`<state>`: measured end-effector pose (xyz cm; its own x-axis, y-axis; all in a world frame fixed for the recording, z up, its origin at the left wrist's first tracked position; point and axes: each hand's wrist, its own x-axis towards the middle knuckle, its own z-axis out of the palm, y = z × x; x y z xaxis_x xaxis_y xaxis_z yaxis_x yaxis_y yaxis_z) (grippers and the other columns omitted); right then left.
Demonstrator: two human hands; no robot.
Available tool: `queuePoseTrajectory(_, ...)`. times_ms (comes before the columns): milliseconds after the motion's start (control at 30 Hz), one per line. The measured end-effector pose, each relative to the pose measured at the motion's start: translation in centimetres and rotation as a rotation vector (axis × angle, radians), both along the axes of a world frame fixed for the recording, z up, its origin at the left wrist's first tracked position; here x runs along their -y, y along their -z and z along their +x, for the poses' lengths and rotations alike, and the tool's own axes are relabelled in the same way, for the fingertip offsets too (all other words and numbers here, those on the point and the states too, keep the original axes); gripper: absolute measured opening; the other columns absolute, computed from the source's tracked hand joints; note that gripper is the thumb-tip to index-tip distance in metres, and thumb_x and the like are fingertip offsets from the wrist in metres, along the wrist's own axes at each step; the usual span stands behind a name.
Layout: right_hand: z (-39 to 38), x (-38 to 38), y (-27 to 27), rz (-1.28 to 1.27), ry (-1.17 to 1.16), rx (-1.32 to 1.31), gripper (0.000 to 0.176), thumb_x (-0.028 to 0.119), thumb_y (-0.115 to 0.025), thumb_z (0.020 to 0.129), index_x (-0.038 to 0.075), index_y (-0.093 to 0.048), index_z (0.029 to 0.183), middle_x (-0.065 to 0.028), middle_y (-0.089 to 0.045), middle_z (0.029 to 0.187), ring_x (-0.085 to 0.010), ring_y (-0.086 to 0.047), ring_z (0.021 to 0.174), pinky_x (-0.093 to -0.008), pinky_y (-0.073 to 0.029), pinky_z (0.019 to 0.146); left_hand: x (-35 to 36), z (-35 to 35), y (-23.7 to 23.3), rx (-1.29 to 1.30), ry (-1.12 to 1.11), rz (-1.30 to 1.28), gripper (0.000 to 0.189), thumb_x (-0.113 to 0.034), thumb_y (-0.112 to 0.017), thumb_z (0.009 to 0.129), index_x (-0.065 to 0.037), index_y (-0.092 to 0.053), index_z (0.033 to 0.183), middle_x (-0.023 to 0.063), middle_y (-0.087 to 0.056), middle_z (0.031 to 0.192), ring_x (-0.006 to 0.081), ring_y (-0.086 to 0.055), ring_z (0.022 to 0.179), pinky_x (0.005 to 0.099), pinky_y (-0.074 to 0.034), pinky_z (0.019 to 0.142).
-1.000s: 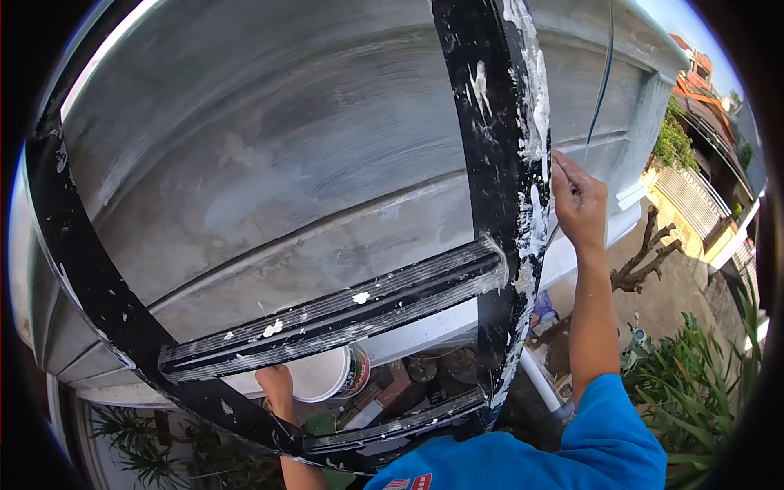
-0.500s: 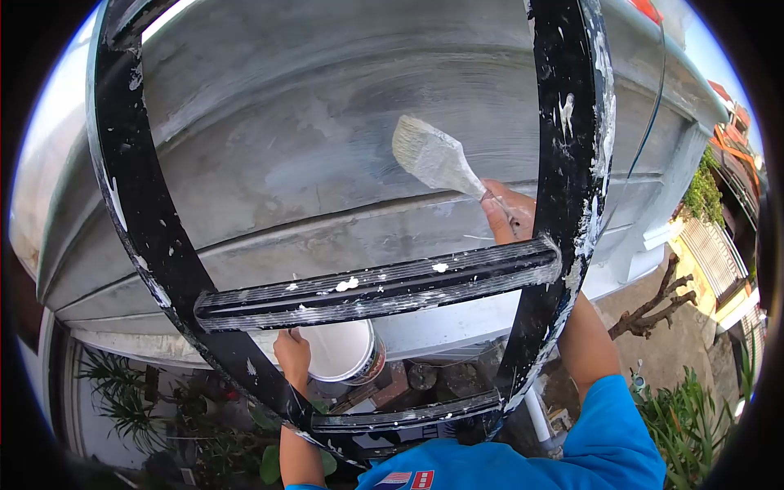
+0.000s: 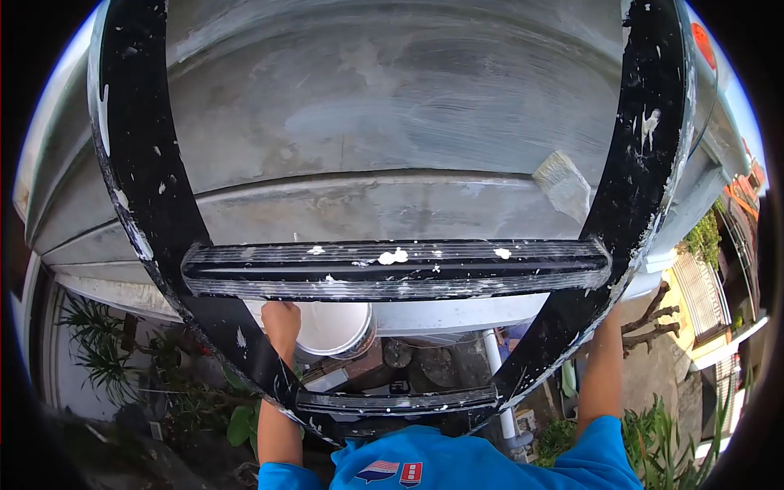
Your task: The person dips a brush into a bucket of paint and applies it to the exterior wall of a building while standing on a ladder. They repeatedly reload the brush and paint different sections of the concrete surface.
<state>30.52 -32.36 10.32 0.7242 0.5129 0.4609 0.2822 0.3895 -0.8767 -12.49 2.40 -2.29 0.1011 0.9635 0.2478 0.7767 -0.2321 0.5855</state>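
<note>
I look through a black, paint-spattered ladder (image 3: 392, 269) at a grey concrete wall (image 3: 392, 106) streaked with thin white paint. My left hand (image 3: 282, 321) reaches under the rung and grips the rim of a white paint bucket (image 3: 333, 328). The pale bristles of a paintbrush (image 3: 563, 184) lie against the wall beside the ladder's right rail. Its handle runs behind that rail. My right forearm (image 3: 603, 371) rises to the same spot, and the rail hides the hand itself.
A lower rung (image 3: 392, 402) crosses just above my blue shirt. Far below are green plants (image 3: 106, 359), a white pipe (image 3: 496, 380), a bare tree stump (image 3: 653, 314) and a yellow fence (image 3: 709, 300) at right.
The brush has swept from the middle of the wall to the right rail, and my right hand has gone behind that rail. My left hand stays on the bucket.
</note>
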Motion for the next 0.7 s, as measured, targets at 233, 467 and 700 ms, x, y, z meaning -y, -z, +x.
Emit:
queuePoseTrajectory(233,-8.9,-8.7,-4.5,-0.682,0.152,1.066,0.031,0.016,-0.057,0.086,0.005,-0.057,0.115,-0.0075,-0.063,0.083,-0.0164,-0.061,0.069,-0.0286,-0.048,0.063,0.7,0.3,-1.3,-0.013,-0.025,-0.034,0.014,-0.004,-0.053,0.079,0.006,-0.060,0.084,0.0286,-0.061,0.076,0.0461,-0.059,0.074,0.0489,-0.046,0.066)
queuePoseTrajectory(467,-14.4,-18.2,-8.1,-0.324,0.069,1.121,0.027,0.014,-0.059,0.086,0.005,-0.063,0.111,-0.0108,-0.060,0.062,-0.0193,-0.056,0.048,-0.0322,-0.044,0.045,0.7,0.2,-1.7,-0.070,-0.027,-0.019,0.020,-0.011,-0.055,0.082,0.009,-0.059,0.079,0.0304,-0.060,0.073,0.0463,-0.060,0.072,0.0493,-0.046,0.066)
queuePoseTrajectory(700,-8.7,-8.3,-7.7,-0.465,0.413,0.795,0.026,0.016,-0.061,0.084,0.005,-0.065,0.107,-0.0113,-0.058,0.057,-0.0208,-0.058,0.048,-0.0313,-0.046,0.047,0.8,-0.1,-1.2,-0.075,-0.048,-0.081,0.017,-0.006,-0.055,0.077,0.009,-0.062,0.081,0.0297,-0.060,0.073,0.0462,-0.059,0.071,0.0491,-0.047,0.065)
